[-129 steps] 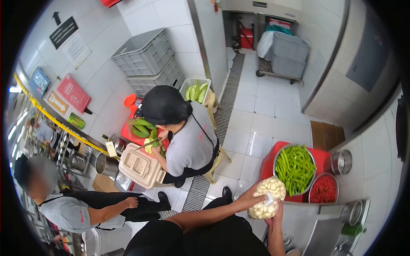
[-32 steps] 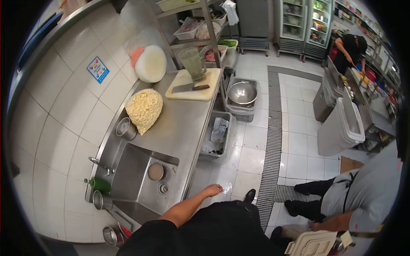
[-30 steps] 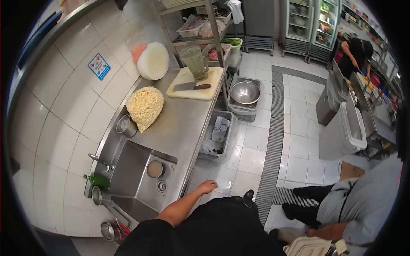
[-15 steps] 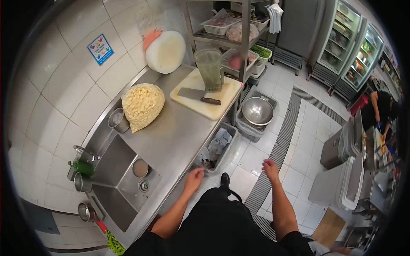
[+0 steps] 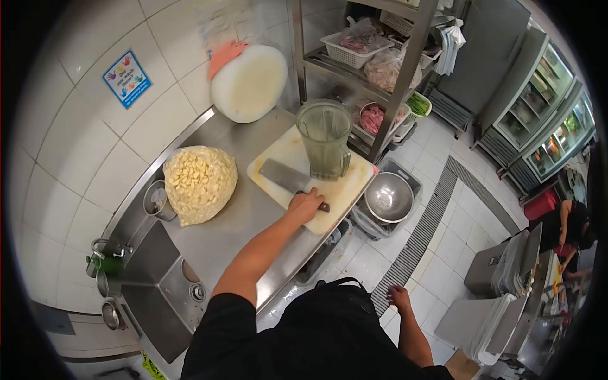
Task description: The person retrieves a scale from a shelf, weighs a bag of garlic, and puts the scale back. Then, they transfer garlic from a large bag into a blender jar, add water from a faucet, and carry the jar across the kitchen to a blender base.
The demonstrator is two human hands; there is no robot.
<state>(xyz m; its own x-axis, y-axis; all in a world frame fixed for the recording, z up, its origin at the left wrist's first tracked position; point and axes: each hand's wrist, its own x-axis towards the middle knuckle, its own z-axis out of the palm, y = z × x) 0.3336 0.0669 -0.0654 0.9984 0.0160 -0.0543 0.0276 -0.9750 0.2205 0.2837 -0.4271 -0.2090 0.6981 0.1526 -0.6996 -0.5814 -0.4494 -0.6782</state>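
Observation:
My left hand [image 5: 306, 205] is closed over the brown handle of a cleaver [image 5: 282, 175], whose wide blade lies flat on a white cutting board [image 5: 269, 152]. A clear blender jar [image 5: 324, 140], cloudy inside, stands on the same board just beyond the blade. To the left, on the steel counter [image 5: 212, 244], sits a clear plastic bag of peeled garlic cloves [image 5: 201, 183]. My right hand [image 5: 399, 297] hangs low over the floor beside my body, fingers loosely bent apart with nothing in them.
A sink [image 5: 152, 285] lies at the left, with a metal cup [image 5: 156, 200] near it. A round white board [image 5: 248, 83] leans on the wall. Shelving [image 5: 398, 88] rises behind the counter. A steel bowl [image 5: 389, 197] rests low at right; a person [image 5: 563, 221] works farther off.
My left hand has reached forward from beside the counter edge and taken the cleaver's handle. My right hand has dropped lower. The view has shifted closer to the cutting board.

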